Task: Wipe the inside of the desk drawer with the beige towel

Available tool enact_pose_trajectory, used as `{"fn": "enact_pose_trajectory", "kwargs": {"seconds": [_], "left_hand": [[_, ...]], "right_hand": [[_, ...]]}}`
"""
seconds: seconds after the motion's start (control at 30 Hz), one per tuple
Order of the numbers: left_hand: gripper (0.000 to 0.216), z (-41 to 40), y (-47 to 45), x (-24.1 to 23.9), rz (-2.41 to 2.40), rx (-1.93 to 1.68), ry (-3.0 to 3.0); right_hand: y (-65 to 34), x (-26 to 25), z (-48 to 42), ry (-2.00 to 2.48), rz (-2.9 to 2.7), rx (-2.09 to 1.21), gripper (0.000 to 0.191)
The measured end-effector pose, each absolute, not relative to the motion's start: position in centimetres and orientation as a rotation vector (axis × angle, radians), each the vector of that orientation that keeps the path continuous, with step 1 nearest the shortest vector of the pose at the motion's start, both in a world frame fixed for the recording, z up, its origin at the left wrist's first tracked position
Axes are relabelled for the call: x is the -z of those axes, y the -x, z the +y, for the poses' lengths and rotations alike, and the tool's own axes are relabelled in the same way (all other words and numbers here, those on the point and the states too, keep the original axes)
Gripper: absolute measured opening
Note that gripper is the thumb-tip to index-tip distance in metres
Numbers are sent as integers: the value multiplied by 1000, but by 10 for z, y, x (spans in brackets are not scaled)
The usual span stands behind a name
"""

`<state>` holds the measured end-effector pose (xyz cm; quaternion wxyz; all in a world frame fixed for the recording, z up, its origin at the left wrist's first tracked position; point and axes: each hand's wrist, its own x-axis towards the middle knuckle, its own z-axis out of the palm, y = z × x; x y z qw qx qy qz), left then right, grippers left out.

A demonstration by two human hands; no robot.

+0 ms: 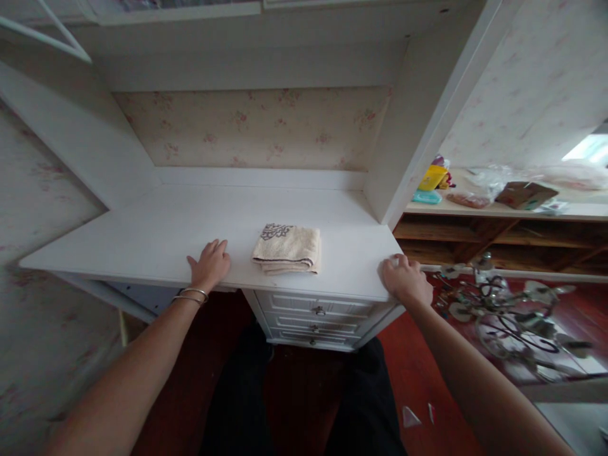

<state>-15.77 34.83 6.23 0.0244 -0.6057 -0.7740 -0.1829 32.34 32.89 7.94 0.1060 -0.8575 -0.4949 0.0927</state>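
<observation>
left hand (210,263) on desk (142,221): fingers loosely spread, empty | right hand (406,278) at desk's right corner: fingers bent, grip unclear | cloth (289,247): folded, on desk between hands, untouched | step: seemingly bracing | next: handling cloth would call for lifting a hand inward

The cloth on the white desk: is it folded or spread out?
Folded: the cloth lies in a compact stack on the desk, layers showing along its near edge.
</observation>
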Motion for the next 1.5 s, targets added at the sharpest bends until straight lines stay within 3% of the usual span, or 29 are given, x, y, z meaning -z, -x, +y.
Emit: {"fn": "enact_pose_trajectory", "kwargs": {"seconds": [0.17, 1.07, 1.5], "left_hand": [[49, 347, 154, -58, -2461, 407, 1893], [47, 341, 152, -62, -2462, 525, 1861], [46, 340, 151, -62, -2461, 531, 1856]], "right_hand": [[-325, -77, 329, 2514, -1451, -267, 62], [-321, -76, 324, 2519, -1449, -271, 60], [-326, -75, 329, 2602, -1389, -312, 70]]}}
